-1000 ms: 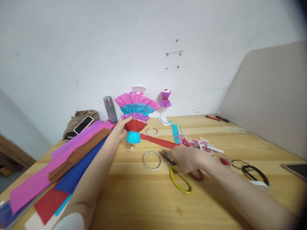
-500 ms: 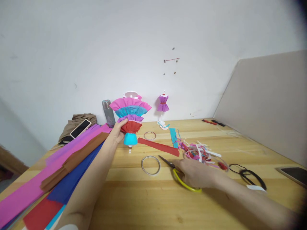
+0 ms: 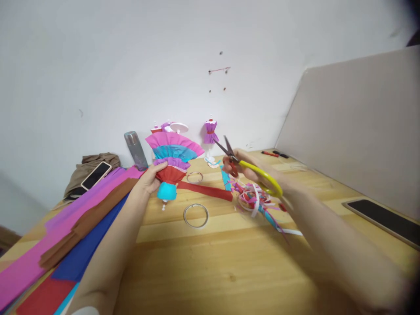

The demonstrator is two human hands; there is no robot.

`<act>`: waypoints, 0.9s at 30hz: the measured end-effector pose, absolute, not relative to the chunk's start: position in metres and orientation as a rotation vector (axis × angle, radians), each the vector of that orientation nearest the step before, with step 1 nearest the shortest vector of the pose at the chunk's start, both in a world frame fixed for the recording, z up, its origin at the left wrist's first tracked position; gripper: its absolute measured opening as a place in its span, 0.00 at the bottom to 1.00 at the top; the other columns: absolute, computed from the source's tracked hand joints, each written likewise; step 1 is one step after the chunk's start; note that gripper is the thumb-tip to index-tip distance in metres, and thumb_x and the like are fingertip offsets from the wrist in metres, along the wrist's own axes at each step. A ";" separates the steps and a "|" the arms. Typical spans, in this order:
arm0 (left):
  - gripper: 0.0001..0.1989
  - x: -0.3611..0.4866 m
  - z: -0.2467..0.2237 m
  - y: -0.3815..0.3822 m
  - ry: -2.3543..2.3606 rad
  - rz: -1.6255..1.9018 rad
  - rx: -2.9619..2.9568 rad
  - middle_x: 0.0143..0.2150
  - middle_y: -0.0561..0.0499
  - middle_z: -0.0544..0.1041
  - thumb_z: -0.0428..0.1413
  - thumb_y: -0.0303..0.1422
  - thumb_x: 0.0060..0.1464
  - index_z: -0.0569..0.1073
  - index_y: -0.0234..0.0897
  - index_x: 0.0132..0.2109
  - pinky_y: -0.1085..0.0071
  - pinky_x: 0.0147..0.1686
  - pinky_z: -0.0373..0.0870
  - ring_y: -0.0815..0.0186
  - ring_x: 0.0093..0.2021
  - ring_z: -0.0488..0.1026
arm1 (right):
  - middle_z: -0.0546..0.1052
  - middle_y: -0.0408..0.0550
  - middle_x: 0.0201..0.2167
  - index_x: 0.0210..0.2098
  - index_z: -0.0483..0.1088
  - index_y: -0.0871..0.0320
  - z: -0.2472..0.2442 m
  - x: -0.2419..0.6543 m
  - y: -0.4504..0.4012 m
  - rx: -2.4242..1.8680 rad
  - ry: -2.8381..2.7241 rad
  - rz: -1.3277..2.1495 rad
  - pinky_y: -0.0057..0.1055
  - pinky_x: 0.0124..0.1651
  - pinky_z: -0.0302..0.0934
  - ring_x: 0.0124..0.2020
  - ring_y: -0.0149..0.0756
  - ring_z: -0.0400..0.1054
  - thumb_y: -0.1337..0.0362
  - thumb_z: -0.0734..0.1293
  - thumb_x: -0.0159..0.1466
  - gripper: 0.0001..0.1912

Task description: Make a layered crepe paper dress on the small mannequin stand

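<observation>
The left hand (image 3: 151, 179) grasps the layered paper dress (image 3: 173, 163) at its left side, the pink frill (image 3: 174, 139) being above this hand. The right hand (image 3: 246, 157) holds the scissors (image 3: 259, 171), blades apart, rightward of the dress.

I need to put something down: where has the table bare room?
The table is bare between left forearm, right forearm and nearer ring; also between right forearm and right phone. Crowded: left, with paper sheets; around the paper scraps.
</observation>
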State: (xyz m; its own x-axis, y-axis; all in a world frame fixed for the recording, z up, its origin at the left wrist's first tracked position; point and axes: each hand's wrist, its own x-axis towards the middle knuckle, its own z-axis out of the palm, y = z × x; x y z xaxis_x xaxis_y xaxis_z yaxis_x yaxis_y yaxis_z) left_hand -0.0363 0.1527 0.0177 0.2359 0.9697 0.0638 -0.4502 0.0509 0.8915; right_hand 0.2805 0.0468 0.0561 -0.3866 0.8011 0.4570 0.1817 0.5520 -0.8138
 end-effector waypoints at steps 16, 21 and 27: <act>0.16 -0.036 0.026 0.140 0.624 1.124 1.128 0.34 0.49 0.86 0.76 0.32 0.39 0.83 0.35 0.37 0.69 0.44 0.80 0.61 0.36 0.84 | 0.66 0.42 0.31 0.46 0.72 0.55 0.042 0.274 0.084 -0.868 -1.916 0.581 0.35 0.37 0.57 0.32 0.35 0.60 0.47 0.70 0.61 0.21; 0.12 -0.031 0.025 0.136 0.607 1.079 1.188 0.28 0.52 0.82 0.74 0.32 0.41 0.80 0.37 0.31 0.66 0.45 0.80 0.60 0.35 0.83 | 0.68 0.44 0.32 0.42 0.72 0.54 0.048 0.280 0.080 -0.867 -1.988 0.499 0.35 0.37 0.58 0.32 0.36 0.60 0.39 0.71 0.60 0.26; 0.12 -0.030 0.026 0.134 0.611 1.039 1.211 0.29 0.50 0.82 0.74 0.33 0.40 0.81 0.37 0.33 0.66 0.43 0.80 0.60 0.34 0.82 | 0.66 0.42 0.29 0.36 0.69 0.55 0.050 0.283 0.078 -0.810 -2.103 0.414 0.33 0.33 0.53 0.29 0.33 0.57 0.29 0.69 0.58 0.34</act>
State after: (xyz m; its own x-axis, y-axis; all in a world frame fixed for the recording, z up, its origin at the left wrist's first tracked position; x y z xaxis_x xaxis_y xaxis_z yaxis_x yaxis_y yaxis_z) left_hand -0.0297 0.1339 0.0262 0.4335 0.8909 0.1359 -0.3140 0.0079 0.9494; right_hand 0.2833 0.0781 0.0498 -0.4526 0.6744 0.5834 0.4030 0.7383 -0.5408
